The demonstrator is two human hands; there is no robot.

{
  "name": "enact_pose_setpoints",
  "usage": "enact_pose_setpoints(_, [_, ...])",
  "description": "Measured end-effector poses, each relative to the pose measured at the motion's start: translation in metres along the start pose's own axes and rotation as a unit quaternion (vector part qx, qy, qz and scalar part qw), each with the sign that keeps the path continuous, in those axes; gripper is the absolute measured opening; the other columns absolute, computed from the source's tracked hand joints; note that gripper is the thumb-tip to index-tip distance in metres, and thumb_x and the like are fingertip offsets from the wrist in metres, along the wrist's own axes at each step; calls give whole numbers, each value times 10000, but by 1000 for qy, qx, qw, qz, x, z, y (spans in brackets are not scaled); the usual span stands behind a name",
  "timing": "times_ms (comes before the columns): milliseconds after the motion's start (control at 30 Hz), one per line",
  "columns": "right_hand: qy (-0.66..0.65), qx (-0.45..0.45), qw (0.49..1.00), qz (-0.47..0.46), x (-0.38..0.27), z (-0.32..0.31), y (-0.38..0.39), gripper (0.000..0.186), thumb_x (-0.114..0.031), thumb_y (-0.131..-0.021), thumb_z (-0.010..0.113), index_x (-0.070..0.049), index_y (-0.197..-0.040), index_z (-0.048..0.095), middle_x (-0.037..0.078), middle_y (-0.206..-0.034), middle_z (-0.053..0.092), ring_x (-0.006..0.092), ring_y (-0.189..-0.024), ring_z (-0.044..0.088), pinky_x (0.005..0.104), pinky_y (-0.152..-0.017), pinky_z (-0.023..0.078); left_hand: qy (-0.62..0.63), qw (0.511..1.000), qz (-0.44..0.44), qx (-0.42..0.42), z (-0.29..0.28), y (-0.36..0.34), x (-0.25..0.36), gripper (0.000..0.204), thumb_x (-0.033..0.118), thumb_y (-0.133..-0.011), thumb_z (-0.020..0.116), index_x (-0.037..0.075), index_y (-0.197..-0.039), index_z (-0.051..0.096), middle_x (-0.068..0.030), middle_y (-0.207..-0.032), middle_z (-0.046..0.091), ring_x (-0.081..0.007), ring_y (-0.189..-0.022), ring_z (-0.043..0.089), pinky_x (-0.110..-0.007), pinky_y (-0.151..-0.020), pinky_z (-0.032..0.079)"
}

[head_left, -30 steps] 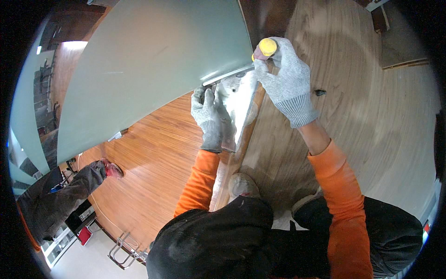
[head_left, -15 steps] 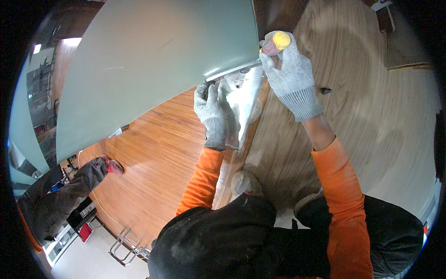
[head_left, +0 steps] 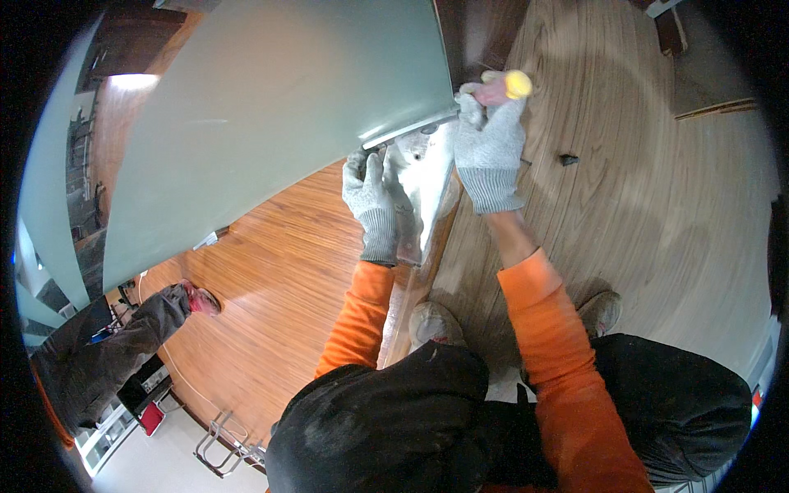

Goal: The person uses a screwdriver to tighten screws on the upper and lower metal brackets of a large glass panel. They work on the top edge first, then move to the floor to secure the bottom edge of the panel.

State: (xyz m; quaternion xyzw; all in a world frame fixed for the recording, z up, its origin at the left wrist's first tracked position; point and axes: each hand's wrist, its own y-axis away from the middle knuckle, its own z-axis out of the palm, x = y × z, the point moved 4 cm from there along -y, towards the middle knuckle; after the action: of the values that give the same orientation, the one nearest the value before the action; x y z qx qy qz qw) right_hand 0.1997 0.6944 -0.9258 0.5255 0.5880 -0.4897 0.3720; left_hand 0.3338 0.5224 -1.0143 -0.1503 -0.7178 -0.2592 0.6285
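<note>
A large frosted glass panel stands on edge across the upper left. At its lower corner sits a metal rail above a pale metal plate. My left hand, in a grey knit glove, presses flat against the plate just under the rail. My right hand, also gloved, grips a screwdriver with a pink and yellow handle, its tip hidden at the rail's end. Both of my sleeves are orange.
Another person's leg and shoe stand on the reddish wood floor at lower left. Pale wood flooring spreads right, with a small dark piece lying on it. A metal frame sits at the bottom.
My right hand with the screwdriver has shifted a little and turned, so the yellow handle end now points right. The left hand stays on the plate. The view has tilted slightly.
</note>
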Motion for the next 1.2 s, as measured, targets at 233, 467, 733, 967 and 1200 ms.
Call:
enact_pose_setpoints(233, [-49,12,998,43,18,-4,1,309,-75,-998,614,-6,-1242,438,114,-1073,686,182,-956,685,315,-846,558,129,991,-30,9,14,13,20,214,72,-999,593,-40,-1181,589,-90,-1089,681,-137,-987,655,-265,-883,530])
enact_pose_setpoints(467, [-157,-10,986,47,27,-21,-8,243,-106,-1002,627,9,-1180,510,119,-1061,694,185,-948,692,318,-866,577,77,996,-34,0,6,6,9,234,85,-999,606,-28,-1203,592,-73,-1061,681,-99,-901,633,-240,-817,527])
enact_pose_setpoints(733, [-382,26,895,228,83,-53,-18,209,-42,-986,615,13,-1168,530,144,-1064,670,224,-925,697,370,-841,621,108,994,-23,-24,1,4,5,242,117,-1012,605,-18,-1213,597,-81,-1096,685,-102,-901,640,-236,-798,531])
enact_pose_setpoints(967, [-458,-23,851,255,107,-44,-21,241,-47,-992,604,18,-1205,510,177,-1121,654,280,-978,703,394,-855,628,47,998,-22,-33,2,7,14,212,174,-1011,631,27,-1163,626,-53,-1076,691,-101,-925,643,-245,-824,525])
enact_pose_setpoints(1200, [-466,-26,829,308,118,-31,-28,327,-175,-998,641,9,-1236,513,152,-1114,655,262,-976,702,383,-829,630,57,998,-15,-35,5,5,13,241,200,-1017,622,31,-1189,631,-74,-1122,696,-133,-999,646,-277,-892,513])
